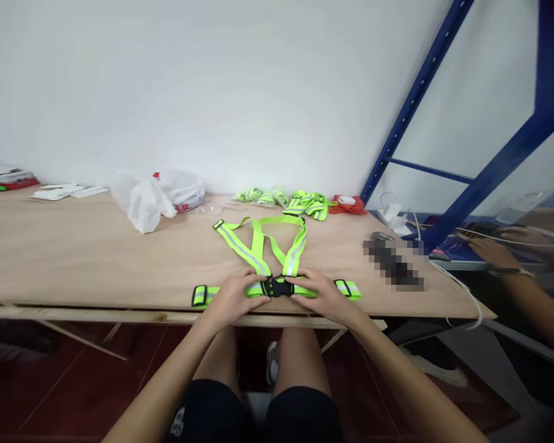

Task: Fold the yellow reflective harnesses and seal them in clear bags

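A neon yellow-green reflective safety vest (257, 243) made of straps with grey stripes lies spread on the tabletop close to its front edge. Its black side-release buckle (281, 287) sits at the waist strap, with the two halves joined. My left hand (237, 297) pinches the waist strap at the buckle's left end, thumb below and fingers above. On the other side, my right hand (323, 296) grips the strap at the buckle's right end. Black strap adjusters (343, 287) show beyond both hands, and the shoulder straps run away from me towards the wall.
Behind the vest are a bundled vest (310, 204), several bagged ones (266, 197) and a red bag (348, 206). White plastic bags (145, 203) lie to the left. A blue metal frame (415, 98) and a white cable (461, 286) are on the right, near another person's arm (530, 295).
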The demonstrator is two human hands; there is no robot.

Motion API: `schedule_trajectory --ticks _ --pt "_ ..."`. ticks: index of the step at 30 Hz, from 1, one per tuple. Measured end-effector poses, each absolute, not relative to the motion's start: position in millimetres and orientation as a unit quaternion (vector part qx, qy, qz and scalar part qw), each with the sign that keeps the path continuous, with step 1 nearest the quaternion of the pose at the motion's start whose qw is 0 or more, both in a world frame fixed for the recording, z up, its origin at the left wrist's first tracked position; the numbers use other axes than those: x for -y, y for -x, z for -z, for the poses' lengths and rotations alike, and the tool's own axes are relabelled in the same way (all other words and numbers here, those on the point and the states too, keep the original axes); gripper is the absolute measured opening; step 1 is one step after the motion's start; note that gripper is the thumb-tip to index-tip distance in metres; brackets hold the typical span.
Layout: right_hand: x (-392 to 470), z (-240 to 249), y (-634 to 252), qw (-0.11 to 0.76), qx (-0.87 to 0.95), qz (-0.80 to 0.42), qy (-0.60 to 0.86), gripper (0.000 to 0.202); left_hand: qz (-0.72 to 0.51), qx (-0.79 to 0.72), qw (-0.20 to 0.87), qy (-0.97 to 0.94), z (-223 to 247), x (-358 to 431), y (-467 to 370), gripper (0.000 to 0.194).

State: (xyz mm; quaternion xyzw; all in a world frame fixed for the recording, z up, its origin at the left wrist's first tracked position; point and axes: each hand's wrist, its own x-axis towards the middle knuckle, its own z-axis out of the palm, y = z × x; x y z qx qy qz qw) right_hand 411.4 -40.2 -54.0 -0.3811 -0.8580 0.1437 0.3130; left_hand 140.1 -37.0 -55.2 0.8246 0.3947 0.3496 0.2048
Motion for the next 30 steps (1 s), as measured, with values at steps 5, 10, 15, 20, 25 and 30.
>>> schedule_trajectory --ticks 5,10,15,20,25,30 --pt "43 56 -402 0.307 0.859 -0.107 0.396 0.034 -0.355 -0.400 0.193 -0.823 53 39 -147 0.033" --pt "52 43 -412 0.268 0.871 -0.040 0.409 0.047 -0.263 -0.431 0.100 -0.858 37 45 -140 0.047" --pt "82 22 -465 0.243 0.837 -0.060 0.486 0.046 -0.171 -0.410 0.157 -0.882 5 64 -98 0.055" --pt "86 2 -503 0.182 0.802 -0.114 0.557 0.058 -0.111 -0.403 0.171 -0.892 -21 49 -46 0.068" --pt "80 -3 -500 0.164 0.787 -0.177 0.567 0.050 -0.158 -0.410 0.194 -0.877 -8 49 -13 0.055" --pt "75 -1 -501 0.145 0.777 -0.226 0.569 0.052 -0.184 -0.427 0.206 -0.861 11 50 -7 0.057"
